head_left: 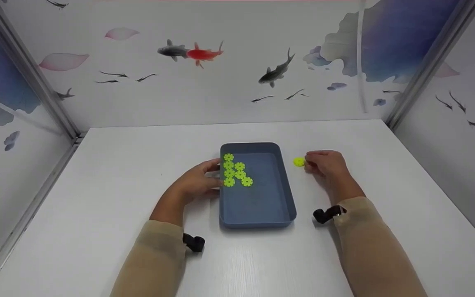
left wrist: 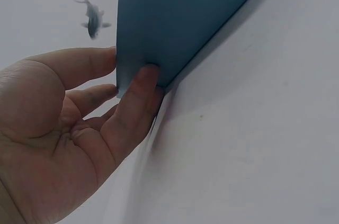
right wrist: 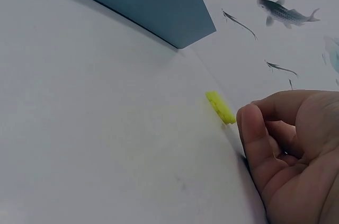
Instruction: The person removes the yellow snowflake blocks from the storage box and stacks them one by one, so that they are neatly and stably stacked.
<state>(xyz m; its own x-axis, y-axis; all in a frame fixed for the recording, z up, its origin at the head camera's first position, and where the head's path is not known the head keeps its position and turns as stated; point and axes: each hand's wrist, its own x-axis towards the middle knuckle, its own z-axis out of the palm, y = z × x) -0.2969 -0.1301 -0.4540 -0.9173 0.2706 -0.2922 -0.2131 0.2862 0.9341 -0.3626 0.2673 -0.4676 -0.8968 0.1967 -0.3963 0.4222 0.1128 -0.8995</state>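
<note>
A blue-grey rectangular tray stands on the white table. Several yellow-green notched plastic discs lie flat in its left part, toward the far end. My left hand rests at the tray's left side. In the left wrist view, the fingertips of this hand touch the outer wall of the tray. Right of the tray, my right hand pinches another yellow notched disc between thumb and fingers. That disc shows edge-on, tilted, in the right wrist view, apart from the tray.
The white table meets a wall panel with printed fish at the back. Side panels with metal frames flank it. A small black wrist camera sits at the left sleeve, another wrist camera at the right sleeve.
</note>
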